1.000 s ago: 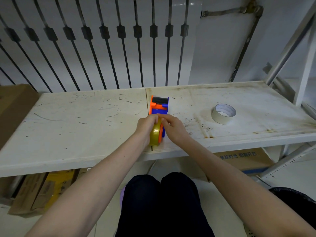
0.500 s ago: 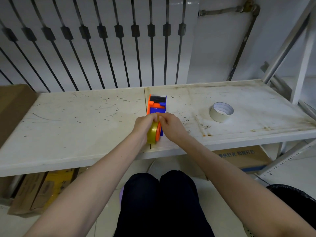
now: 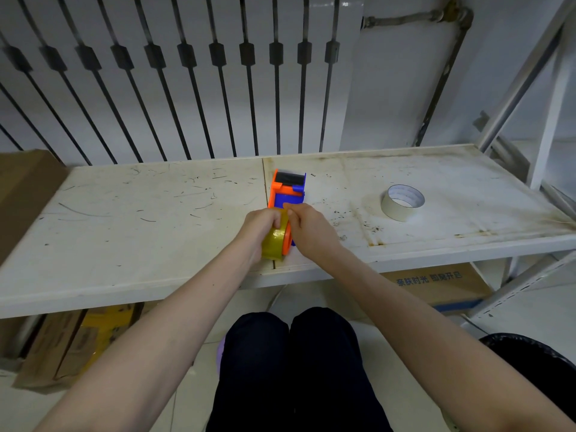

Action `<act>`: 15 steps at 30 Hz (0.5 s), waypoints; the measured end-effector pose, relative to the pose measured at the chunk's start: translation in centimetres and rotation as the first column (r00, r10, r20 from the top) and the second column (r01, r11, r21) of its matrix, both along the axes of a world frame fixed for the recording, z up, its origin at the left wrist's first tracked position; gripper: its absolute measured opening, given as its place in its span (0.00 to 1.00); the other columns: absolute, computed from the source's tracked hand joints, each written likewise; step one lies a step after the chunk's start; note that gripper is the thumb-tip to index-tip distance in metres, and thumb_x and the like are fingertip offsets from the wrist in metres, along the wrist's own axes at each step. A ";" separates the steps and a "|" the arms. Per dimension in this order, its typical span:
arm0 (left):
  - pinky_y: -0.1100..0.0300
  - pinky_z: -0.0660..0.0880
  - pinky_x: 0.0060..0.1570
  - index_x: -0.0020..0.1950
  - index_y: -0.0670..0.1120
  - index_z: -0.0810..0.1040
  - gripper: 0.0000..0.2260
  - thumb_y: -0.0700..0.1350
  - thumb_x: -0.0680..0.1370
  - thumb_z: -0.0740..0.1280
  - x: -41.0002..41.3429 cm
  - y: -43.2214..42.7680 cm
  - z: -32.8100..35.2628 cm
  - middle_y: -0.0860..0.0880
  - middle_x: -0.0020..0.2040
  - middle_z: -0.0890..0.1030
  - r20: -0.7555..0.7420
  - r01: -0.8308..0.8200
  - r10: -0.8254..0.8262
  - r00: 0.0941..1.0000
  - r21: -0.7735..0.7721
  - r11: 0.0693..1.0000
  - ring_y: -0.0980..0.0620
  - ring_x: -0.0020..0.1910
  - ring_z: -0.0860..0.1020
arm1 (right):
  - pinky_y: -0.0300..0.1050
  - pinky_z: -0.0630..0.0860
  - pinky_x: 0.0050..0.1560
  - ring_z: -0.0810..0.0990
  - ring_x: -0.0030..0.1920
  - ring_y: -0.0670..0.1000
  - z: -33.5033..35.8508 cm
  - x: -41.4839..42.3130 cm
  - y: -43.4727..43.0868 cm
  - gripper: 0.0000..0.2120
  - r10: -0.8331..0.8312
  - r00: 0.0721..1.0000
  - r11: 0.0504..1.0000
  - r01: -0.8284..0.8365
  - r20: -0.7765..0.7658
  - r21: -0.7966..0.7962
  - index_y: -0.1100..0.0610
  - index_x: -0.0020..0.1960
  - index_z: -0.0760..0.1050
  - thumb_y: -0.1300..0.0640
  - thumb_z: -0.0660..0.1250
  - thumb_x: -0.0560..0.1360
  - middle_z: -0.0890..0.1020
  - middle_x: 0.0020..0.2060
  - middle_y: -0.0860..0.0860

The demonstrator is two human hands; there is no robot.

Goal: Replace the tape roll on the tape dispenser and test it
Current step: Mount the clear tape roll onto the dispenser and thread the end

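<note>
Yellow roll (image 3: 276, 242) sits on the dispenser (image 3: 288, 194), mid-frame on the worktop (image 3: 124, 229). The left hand (image 3: 260, 227) curls its fingers round it, and the right hand (image 3: 310, 227) pinches its top edge. Nothing has shifted since the earlier frame.

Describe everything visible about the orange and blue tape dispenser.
The tape dispenser looks plastic: orange frame, blue body, black roller at its far end. It lies lengthwise on the scuffed white shelf. A yellowish tape roll sits at its near end; the left hand grips the roll, the right hand pinches at its top.
</note>
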State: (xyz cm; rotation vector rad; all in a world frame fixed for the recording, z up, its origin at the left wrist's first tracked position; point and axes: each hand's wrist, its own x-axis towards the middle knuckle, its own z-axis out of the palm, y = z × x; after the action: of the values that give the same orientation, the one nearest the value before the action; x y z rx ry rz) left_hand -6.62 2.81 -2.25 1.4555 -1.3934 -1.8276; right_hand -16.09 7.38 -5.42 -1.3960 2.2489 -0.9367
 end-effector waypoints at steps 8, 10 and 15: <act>0.46 0.78 0.52 0.62 0.44 0.73 0.20 0.44 0.70 0.63 0.5 -1.0 0.0 0.39 0.55 0.81 -0.035 0.037 -0.036 0.999 0.036 0.999 0.40 0.47 0.80 | 0.46 0.73 0.55 0.77 0.56 0.53 0.1 -0.2 -0.2 0.18 0.009 1.000 1.000 -0.009 0.002 0.020 0.57 0.65 0.71 0.51 0.50 0.82 0.78 0.58 0.56; 0.43 0.76 0.56 0.63 0.43 0.72 0.23 0.43 0.67 0.62 0.3 -1.1 -0.3 0.38 0.59 0.79 -0.028 0.025 -0.024 0.999 0.030 0.999 0.39 0.50 0.79 | 0.47 0.73 0.55 0.77 0.56 0.53 -0.1 -0.2 -0.3 0.19 0.007 1.000 1.000 -0.007 0.003 0.025 0.56 0.66 0.71 0.50 0.50 0.82 0.78 0.59 0.56; 0.45 0.75 0.57 0.61 0.42 0.71 0.22 0.40 0.67 0.59 0.1 -1.0 -0.1 0.40 0.52 0.77 -0.005 0.001 -0.001 1.000 0.037 0.999 0.40 0.50 0.77 | 0.46 0.73 0.55 0.77 0.55 0.53 -0.1 -0.3 -0.4 0.19 -0.002 1.000 0.999 0.002 -0.012 0.038 0.55 0.65 0.71 0.50 0.49 0.82 0.78 0.58 0.55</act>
State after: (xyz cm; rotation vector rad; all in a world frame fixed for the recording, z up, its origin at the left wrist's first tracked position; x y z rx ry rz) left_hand -6.52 1.84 -2.40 1.4674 -1.3657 -1.8657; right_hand -16.35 6.99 -5.51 -1.3870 2.2650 -0.8842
